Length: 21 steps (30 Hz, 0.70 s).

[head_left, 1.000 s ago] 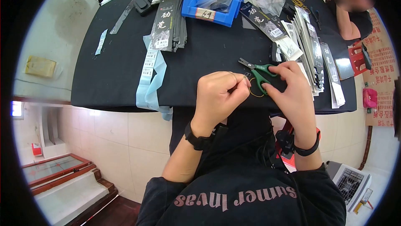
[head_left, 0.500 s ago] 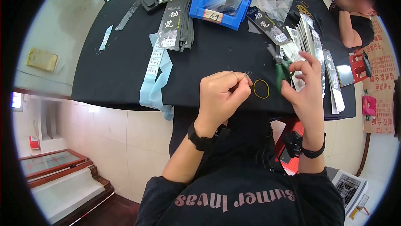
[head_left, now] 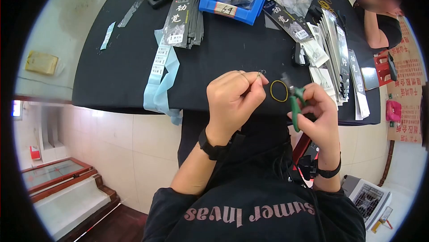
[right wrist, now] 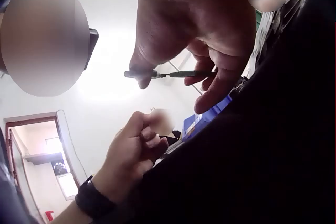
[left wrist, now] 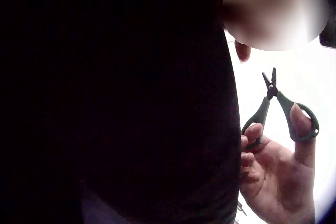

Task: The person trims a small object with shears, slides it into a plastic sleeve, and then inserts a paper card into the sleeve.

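Observation:
In the head view my left hand (head_left: 235, 101) is curled, thumb against forefinger, pinching a small bunch of thin wire hooks (head_left: 261, 72) with a fine strand running over the knuckles. My right hand (head_left: 319, 111) holds green-handled scissors (head_left: 295, 105) to its right. The left wrist view shows the thumb and a finger through the handle loops of the scissors (left wrist: 286, 109), their blades a little apart. A yellow rubber band (head_left: 271, 91) lies on the black cloth between the hands. Dark fabric fills much of both wrist views.
Behind the hands are a blue bin (head_left: 237, 13) marked 69 and a stack of black printed packets (head_left: 178, 18). A blue label strip (head_left: 156, 94) hangs over the front edge at left. White cards and sleeves (head_left: 333, 58) lie at right, beside a phone (head_left: 369, 78). Another person sits at far right.
The scissors have gone from beside the left hand out to the right, then turned in the right hand and come lower. The left hand keeps its pinch almost in place.

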Available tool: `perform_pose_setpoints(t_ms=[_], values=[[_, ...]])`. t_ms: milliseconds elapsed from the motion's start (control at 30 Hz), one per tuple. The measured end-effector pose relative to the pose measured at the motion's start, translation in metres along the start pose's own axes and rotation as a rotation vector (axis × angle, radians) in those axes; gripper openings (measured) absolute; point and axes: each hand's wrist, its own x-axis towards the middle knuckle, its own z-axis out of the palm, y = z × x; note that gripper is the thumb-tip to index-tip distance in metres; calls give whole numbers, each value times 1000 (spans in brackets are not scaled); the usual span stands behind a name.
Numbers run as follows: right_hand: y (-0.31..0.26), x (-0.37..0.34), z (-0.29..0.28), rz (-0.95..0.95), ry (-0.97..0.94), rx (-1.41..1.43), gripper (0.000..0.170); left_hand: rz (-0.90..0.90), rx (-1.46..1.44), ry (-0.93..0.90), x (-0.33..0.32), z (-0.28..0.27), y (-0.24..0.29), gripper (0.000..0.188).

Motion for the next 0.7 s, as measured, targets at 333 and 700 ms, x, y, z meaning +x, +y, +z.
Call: perform_pose_setpoints(t_ms=[333,700], values=[[-1,0,3,75,-69,-91,22,152,46,34,0,3,-2,9],[-2,1,8,37,-41,-148,27,161,57,49,1,4,-3,11]])
